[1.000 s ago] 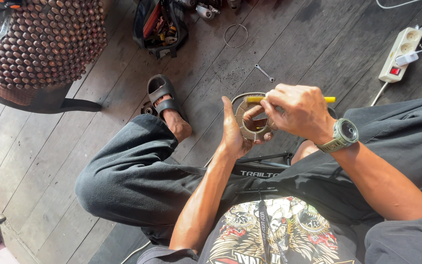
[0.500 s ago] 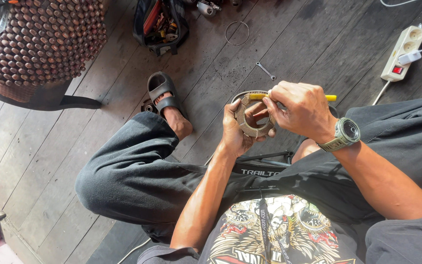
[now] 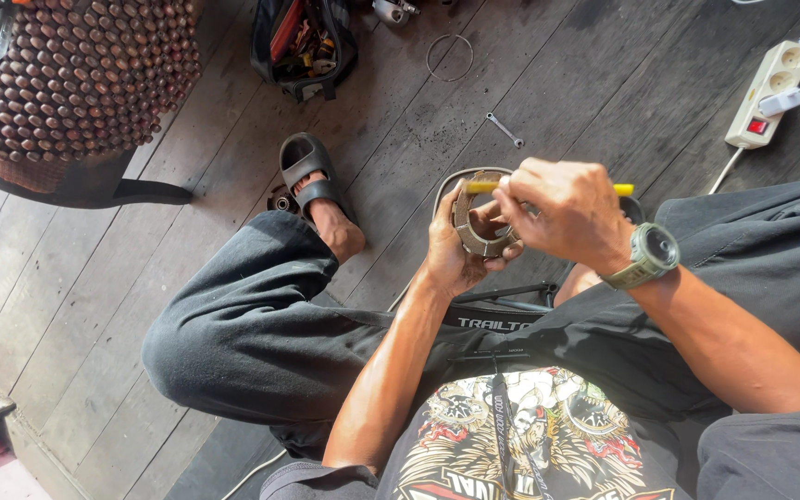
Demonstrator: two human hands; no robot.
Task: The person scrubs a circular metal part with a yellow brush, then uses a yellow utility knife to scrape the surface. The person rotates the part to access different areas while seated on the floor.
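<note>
Wooden beads cover the seat cushion at far left, on a dark plank floor.

Tool bag: black, open, upper middle; well apart from the work.

Sandal: black, on the person's foot, just left of the hands.

Wire ring and small wrench: loose on the floor above the hands.

Left hand: grip closed around the lower rim of a round brown ring-shaped part, held upright above the lap.

Right hand: grip closed on a yellow-handled tool, tip set at the ring's upper edge.

Handling note: the ring probably wants a firm, steady hold, with the tool worked in short, controlled strokes away from the left fingers.

Power strip: white, far right, plug inserted.
</note>
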